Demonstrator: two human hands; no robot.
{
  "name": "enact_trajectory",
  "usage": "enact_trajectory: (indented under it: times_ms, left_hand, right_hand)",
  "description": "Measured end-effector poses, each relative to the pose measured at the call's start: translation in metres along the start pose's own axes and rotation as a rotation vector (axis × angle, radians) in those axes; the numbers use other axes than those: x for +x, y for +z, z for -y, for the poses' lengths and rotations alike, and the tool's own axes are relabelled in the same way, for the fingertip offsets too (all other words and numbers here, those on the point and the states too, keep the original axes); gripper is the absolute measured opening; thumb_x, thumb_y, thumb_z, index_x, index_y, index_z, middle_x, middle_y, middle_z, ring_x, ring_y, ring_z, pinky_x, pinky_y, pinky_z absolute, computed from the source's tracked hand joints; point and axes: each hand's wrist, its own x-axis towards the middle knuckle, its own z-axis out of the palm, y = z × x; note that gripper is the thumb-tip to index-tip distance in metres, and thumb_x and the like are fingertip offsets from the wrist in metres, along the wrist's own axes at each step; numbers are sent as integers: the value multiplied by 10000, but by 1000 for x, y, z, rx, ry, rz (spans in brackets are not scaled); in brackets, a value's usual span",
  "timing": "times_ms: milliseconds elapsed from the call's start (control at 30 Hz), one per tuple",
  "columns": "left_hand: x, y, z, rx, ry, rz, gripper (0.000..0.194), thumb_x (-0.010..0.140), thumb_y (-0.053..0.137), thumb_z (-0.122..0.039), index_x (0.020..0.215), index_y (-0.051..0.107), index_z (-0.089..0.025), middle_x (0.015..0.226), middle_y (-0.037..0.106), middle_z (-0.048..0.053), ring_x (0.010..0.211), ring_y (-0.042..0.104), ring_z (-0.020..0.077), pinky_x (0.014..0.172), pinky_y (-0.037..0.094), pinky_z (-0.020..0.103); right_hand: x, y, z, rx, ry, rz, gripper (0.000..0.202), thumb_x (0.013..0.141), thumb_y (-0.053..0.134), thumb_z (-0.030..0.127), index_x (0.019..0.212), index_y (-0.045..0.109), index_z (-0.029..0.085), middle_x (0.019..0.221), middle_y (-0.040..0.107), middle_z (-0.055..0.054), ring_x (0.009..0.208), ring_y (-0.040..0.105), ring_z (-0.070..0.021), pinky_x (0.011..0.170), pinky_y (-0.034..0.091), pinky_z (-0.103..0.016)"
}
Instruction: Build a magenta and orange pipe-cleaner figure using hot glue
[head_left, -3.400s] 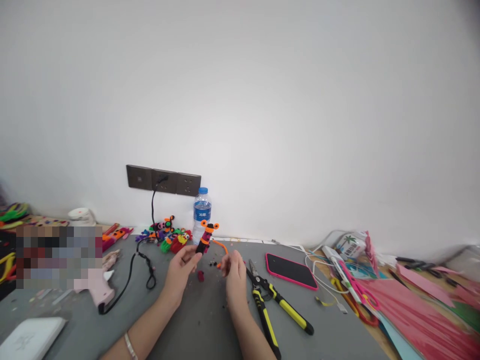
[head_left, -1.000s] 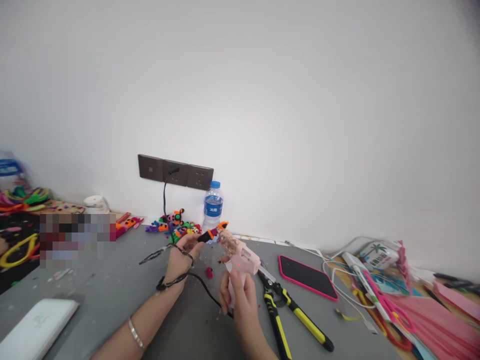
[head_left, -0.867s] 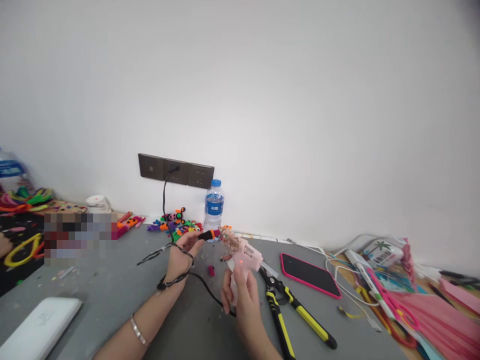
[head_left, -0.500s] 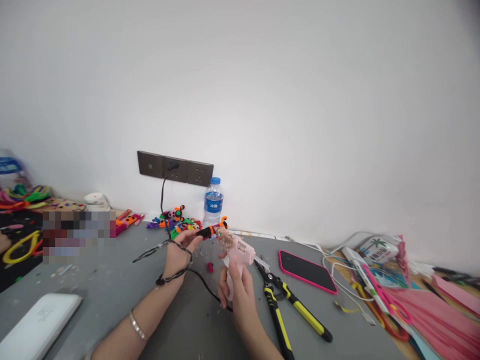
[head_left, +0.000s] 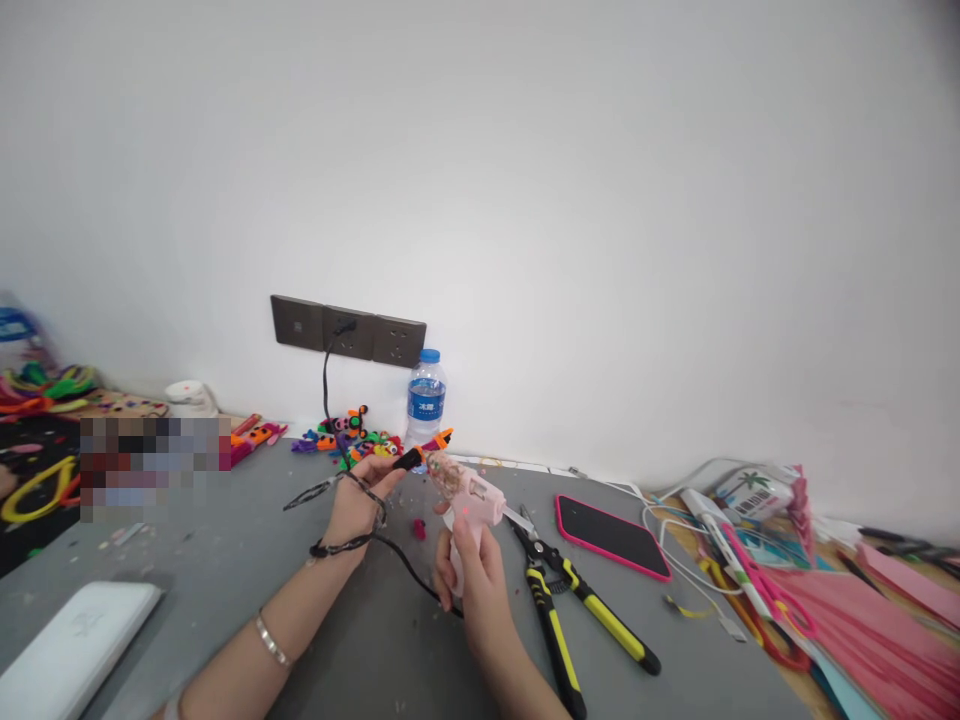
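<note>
One slim black-and-orange craft figure (head_left: 420, 454) slants up rightward from my left hand (head_left: 365, 497), which pinches its near end; my right hand (head_left: 472, 568) grips the pale-pink plastic glue gun (head_left: 478, 498), tip close to the figure.

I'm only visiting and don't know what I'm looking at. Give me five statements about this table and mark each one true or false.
1. The right hand holds the pink glue gun. True.
2. The left hand holds the yellow-handled pliers. False: it holds a small craft piece; the pliers lie on the grey table.
3. The water bottle stands upright near the wall. True.
4. The phone leans against the bottle. False: it lies flat on the table.
5. The black cord is plugged into the wall panel. True.
</note>
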Motion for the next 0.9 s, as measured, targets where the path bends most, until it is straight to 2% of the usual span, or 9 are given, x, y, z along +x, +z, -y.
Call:
enact_trajectory:
  times_ms: [133,300,667,900]
  left_hand:
    - [2,-2,2,60,79,6,218,508,823,-244,674,698,-178,602,691,-4,574,621,142,548,490,231]
    - [2,-4,2,120,127,-13,230,533,815,-283,702,704,-172,668,728,27,611,652,170,580,521,263]
    - [1,-4,0,134,132,14,234,555,804,-293,735,720,-169,714,752,54,671,686,205,622,551,296]
    - [2,-4,3,112,109,-11,225,537,802,-270,721,719,-172,698,748,46,660,681,197,615,548,286]
  right_hand:
    - [0,0,1,-10,21,10,468,804,532,629,896,514,170,443,368,119,293,282,-30,294,238,-144]
    - [-1,-1,-1,-44,62,35,513,787,542,644,933,510,153,443,378,121,287,280,-30,286,227,-147]
    - [0,0,1,-49,93,45,506,775,557,644,893,508,154,434,380,125,282,270,-26,285,220,-147]
    - [1,1,1,-60,85,10,526,752,555,672,867,513,161,416,367,130,279,252,-25,282,214,-150]
